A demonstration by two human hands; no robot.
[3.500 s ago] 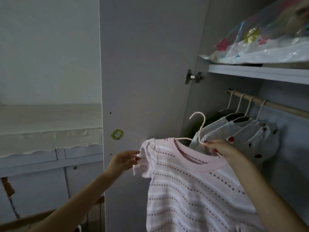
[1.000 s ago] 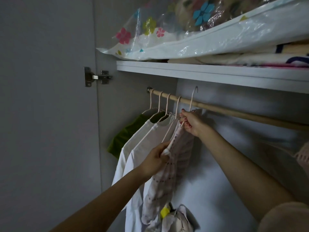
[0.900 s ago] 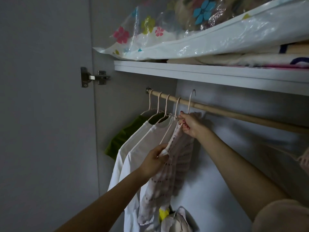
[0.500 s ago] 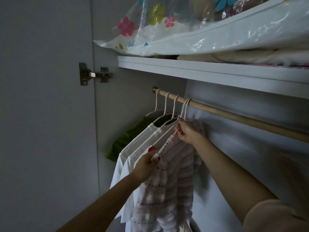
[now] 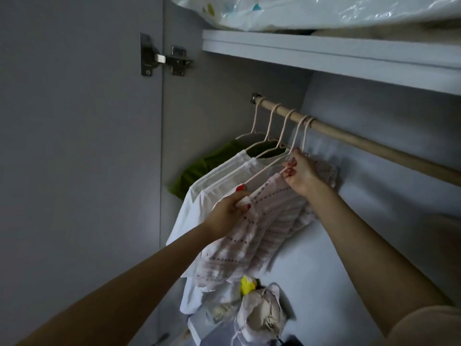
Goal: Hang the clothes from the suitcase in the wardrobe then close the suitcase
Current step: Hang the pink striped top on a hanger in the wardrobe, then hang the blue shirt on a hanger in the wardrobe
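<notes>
On the wardrobe rail (image 5: 349,136) at 1 o'clock: striped pink top (image 5: 262,233) hangs on its hanger (image 5: 303,136) | right hand (image 5: 300,174) pinches hanger neck | left hand (image 5: 228,212) grips the top's shoulder at 9 o'clock of it.

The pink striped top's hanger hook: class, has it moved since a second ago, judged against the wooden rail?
Yes. The hook has come down onto the wooden rail; earlier it stood above.

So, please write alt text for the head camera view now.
Two hands hold a pink striped shirt on a hanger hooked on the wardrobe rail: left hand grips its shoulder, right hand its collar. White shirts hang beside it.
</notes>
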